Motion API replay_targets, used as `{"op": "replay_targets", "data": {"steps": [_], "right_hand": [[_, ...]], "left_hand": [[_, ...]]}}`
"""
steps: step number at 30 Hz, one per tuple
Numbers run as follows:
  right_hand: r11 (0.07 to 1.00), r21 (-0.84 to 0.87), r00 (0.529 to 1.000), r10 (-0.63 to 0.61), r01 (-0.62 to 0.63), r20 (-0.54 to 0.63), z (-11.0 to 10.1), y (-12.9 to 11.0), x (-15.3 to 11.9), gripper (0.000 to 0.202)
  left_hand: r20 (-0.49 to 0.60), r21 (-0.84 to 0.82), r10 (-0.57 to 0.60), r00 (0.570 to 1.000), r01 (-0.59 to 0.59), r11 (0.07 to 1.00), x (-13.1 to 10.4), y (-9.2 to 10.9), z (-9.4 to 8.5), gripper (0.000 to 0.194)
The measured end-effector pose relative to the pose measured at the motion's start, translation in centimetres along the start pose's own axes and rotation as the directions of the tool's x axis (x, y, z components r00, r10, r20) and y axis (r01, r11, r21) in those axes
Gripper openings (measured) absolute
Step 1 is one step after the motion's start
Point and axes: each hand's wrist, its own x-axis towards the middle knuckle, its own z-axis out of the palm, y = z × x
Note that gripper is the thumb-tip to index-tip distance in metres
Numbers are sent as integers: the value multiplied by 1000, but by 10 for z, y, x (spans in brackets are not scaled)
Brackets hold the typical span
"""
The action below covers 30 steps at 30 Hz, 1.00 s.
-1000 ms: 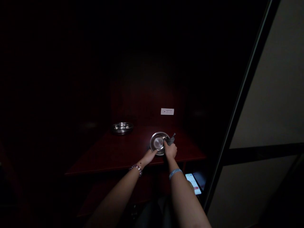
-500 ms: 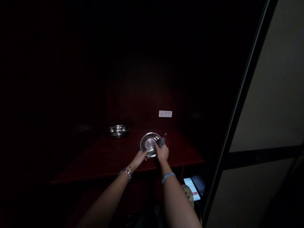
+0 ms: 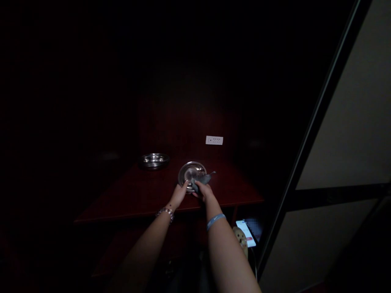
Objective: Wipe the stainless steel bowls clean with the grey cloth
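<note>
A round steel plate (image 3: 190, 172) is tilted up on a dark red wooden shelf (image 3: 146, 195). My left hand (image 3: 179, 195) grips the plate's near left rim. My right hand (image 3: 204, 190) holds a grey cloth (image 3: 204, 179) pressed against the plate's right side. A bead bracelet is on my left wrist and a blue band on my right wrist.
A second steel dish (image 3: 154, 160) lies on the shelf at the back left. A white socket plate (image 3: 214, 140) is on the back panel. Below right, a lit phone (image 3: 246, 232) rests beside a round pale object (image 3: 241, 239). A dark door frame (image 3: 308, 134) runs along the right.
The plate and both hands shifted left across the shelf. The cloth moved over the plate's face from its right edge toward the lower part.
</note>
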Motion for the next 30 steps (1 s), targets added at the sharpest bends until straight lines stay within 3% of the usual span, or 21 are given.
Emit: {"op": "replay_targets", "data": {"steps": [5, 11, 16, 23, 30], "right_hand": [[1000, -11, 999, 25, -25, -46, -5, -1, 2, 19], [995, -98, 999, -1, -3, -45, -24, -8, 4, 13], [980, -189, 996, -73, 62, -50, -29, -11, 7, 17], [971, -232, 994, -82, 63, -75, -30, -13, 4, 28], [976, -210, 997, -69, 63, -23, -34, -12, 4, 19]], "left_hand": [[8, 201, 70, 998, -70, 977, -1, -1, -1, 43], [107, 263, 56, 993, -82, 961, -4, -4, -1, 42], [138, 266, 55, 989, -90, 960, -3, -6, -1, 36], [129, 239, 70, 989, -99, 966, -2, -8, 1, 35], [151, 240, 87, 985, -122, 963, -1, -11, 0, 39]]}}
